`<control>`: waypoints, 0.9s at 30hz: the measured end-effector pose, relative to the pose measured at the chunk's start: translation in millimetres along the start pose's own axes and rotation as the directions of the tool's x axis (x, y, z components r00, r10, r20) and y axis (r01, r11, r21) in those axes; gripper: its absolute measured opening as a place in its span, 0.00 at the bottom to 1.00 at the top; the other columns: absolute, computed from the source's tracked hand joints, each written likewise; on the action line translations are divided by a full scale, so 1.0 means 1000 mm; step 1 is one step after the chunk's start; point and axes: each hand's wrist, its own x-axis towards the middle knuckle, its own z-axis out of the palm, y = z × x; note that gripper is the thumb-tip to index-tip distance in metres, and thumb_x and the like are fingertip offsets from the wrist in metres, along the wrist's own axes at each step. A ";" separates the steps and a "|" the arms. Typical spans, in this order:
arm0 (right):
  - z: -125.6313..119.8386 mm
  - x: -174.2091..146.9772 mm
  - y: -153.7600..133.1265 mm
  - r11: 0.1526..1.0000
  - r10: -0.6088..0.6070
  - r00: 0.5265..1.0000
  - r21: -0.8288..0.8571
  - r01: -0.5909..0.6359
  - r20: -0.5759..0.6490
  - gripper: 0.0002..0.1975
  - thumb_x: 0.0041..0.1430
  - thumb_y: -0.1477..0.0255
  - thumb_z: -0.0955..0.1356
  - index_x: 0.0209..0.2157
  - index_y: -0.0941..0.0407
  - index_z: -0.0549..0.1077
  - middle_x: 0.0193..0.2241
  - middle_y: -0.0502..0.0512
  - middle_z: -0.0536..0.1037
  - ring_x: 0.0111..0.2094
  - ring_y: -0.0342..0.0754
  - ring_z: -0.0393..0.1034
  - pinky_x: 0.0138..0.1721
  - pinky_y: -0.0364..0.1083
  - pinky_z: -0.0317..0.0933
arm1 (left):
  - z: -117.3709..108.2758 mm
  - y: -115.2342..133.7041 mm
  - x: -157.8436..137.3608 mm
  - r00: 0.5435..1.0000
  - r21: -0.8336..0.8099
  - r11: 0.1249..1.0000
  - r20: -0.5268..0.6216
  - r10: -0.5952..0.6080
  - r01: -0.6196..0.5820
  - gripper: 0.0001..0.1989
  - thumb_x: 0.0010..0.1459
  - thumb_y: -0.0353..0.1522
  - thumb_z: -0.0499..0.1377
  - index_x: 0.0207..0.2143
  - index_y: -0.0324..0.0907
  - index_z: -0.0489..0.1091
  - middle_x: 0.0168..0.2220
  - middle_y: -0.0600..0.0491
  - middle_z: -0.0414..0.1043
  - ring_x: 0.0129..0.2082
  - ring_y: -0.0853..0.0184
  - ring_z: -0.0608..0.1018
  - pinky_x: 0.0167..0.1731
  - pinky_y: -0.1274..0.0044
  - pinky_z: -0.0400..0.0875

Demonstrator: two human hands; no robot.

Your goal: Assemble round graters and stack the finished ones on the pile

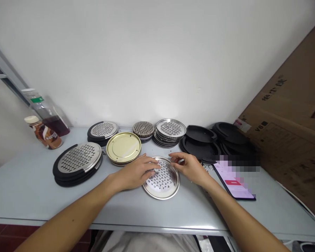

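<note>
A round metal grater plate (161, 190) with rows of raised holes lies flat on the table in front of me. My left hand (139, 171) reaches over its left side, fingers spread across the holes. At the plate's upper right edge is my right hand (189, 167), its fingers loosely bent and apart from the thumb. Whether its fingertips touch the rim, I cannot tell. Behind my left hand sits a stack of gold-coloured round plates (123, 147). More metal grater plates (170, 128) are piled behind the one under my hands.
Black-rimmed grater discs (78, 159) are stacked at left, with another pile (103, 130) behind. A small dark grater stack (143, 129) stands by the wall. Black round holders (201, 147), a phone (235, 182) and a cardboard box (286, 140) are right; bottles (46, 134) stand far left.
</note>
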 end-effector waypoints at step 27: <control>0.001 -0.002 0.003 0.997 -0.045 0.998 -0.060 0.047 0.033 0.16 0.57 0.74 0.66 0.47 0.57 0.76 0.38 0.57 0.80 0.37 0.50 0.75 0.37 0.45 0.66 | 0.004 0.012 -0.007 0.986 0.008 0.999 0.162 -0.033 0.032 0.44 0.41 0.50 0.70 0.61 0.53 0.63 0.63 0.48 0.55 0.63 0.47 0.56 0.61 0.57 0.52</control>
